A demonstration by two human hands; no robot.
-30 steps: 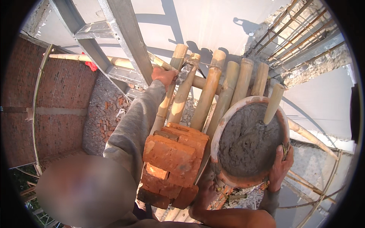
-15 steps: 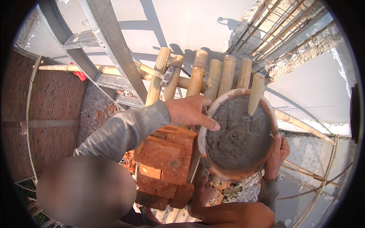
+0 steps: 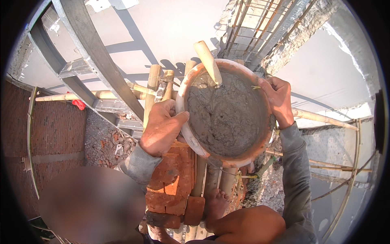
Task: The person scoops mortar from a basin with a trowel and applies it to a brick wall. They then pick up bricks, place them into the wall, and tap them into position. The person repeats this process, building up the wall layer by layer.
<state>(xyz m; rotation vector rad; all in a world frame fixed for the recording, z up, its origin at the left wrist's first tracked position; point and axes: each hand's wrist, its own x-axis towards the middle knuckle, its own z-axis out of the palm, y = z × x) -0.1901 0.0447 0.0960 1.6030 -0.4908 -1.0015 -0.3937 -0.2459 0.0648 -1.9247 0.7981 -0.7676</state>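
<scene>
Mortar bowl (image 3: pixel 237 162), held between two bare hands over a row of bamboo poles (image 3: pixel 152 83); whether its base touches them cannot be told. The left hand (image 3: pixel 160 128) is partly closed at the bowl's left side, thumb laid along the rim, the other fingers bent and partly hidden. The right hand (image 3: pixel 278 97) grips the upper right rim, its fingers folded inward, beside a small yellowish tie (image 3: pixel 255 87). The bowl is round and thick-rimmed, orange-brown beneath whitish smears. Its filling, grey mortar (image 3: pixel 227 118), is wet and lumpy, with a ridged surface; a smooth, pale tool handle (image 3: pixel 207 61) slants out of it across the upper left rim. Below the bowl are a bent knee (image 3: pixel 248 223) and a bare foot (image 3: pixel 217 201). Below and to its left stands a stack of rough orange bricks (image 3: pixel 172 175), one of the lowest darkened. Beyond the bowl's upper left, a grey metal frame (image 3: pixel 97 61) rises with crosspieces like a ladder. Farther left of the bowl lie broken rubble (image 3: pixel 109 144) and a coursed brick wall (image 3: pixel 57 134). Beyond its upper edge, rusty reinforcing bars (image 3: pixel 258 24) cross a ragged opening in a smooth, pale wall (image 3: pixel 183 24).
</scene>
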